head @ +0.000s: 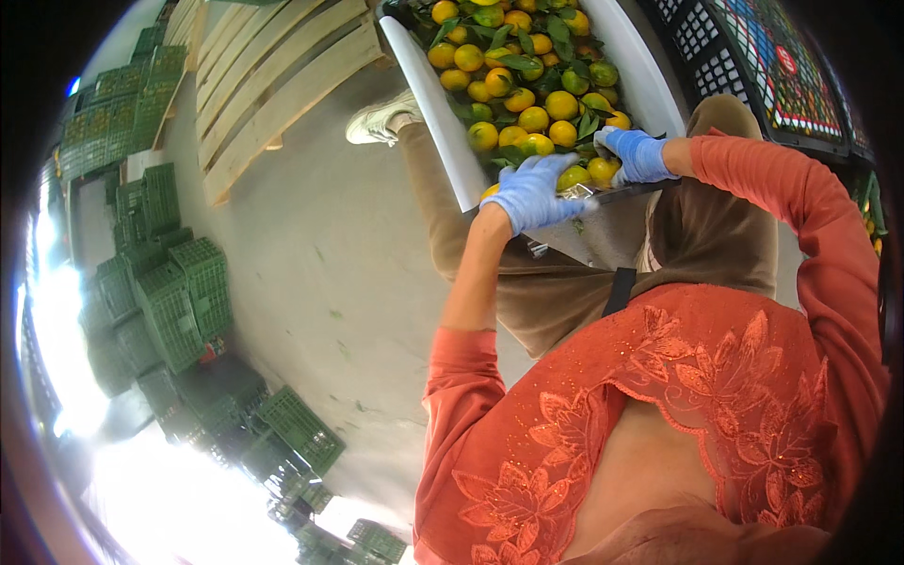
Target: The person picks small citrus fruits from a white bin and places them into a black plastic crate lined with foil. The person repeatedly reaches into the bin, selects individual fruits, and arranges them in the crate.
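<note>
In front of me stands a dark-edged crate with white side liners (432, 116), filled with yellow-orange citrus fruit, likely mandarins (534, 119), and green leaves (558, 32). My left hand (534, 192), in a blue glove, lies over the fruit at the near edge, thumb apart from the fingers. My right hand (635, 154), gloved alike, is at the near right corner with its fingers bent beside a yellow fruit (603, 171). Whether it grips the fruit or the crate's rim is hidden. Something small and shiny (578, 192) shows between the hands.
Black mesh crates (794, 106) with more fruit stand close on the right. A wooden pallet (282, 85) lies at the upper left. Green plastic crates (176, 304) are stacked along the left. Leaf scraps (342, 349) dot the concrete floor (304, 268). My legs flank the crate.
</note>
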A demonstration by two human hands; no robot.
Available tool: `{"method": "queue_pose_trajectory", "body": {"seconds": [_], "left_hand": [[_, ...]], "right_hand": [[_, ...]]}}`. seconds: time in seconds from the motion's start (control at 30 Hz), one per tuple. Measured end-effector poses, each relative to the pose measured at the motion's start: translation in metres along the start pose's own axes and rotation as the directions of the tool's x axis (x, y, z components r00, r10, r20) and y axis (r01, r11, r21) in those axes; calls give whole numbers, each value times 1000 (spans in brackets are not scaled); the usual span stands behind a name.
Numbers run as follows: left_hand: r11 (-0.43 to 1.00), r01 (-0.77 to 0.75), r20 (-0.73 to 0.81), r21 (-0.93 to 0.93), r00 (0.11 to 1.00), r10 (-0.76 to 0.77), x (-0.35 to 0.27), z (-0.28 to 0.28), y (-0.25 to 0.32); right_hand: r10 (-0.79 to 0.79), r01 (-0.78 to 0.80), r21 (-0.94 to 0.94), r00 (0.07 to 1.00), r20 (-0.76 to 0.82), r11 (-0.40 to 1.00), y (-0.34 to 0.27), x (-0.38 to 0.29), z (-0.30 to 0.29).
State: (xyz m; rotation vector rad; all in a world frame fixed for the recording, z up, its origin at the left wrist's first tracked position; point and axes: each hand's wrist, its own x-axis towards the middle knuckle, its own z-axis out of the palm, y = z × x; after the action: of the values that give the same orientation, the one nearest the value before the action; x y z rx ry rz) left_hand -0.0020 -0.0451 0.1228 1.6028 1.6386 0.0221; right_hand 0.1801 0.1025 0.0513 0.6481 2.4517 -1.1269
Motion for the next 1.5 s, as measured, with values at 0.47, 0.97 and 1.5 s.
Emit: {"method": "queue_pose_trajectory", "body": {"seconds": [0.47,0.97,1.5], "left_hand": [[996,82,-28,45,996,-81,24,46,30],[997,79,-21,-12,997,-79,27,43,33],[999,17,-62,33,998,-15,35,44,38]], "right_hand": [[-106,103,-30,989,-105,994,-32,118,-117],[-39,-217,-668,938,-345,712,-103,297,-154],[-46,-87,-401,950,-309,912,-74,295,-118]]}}
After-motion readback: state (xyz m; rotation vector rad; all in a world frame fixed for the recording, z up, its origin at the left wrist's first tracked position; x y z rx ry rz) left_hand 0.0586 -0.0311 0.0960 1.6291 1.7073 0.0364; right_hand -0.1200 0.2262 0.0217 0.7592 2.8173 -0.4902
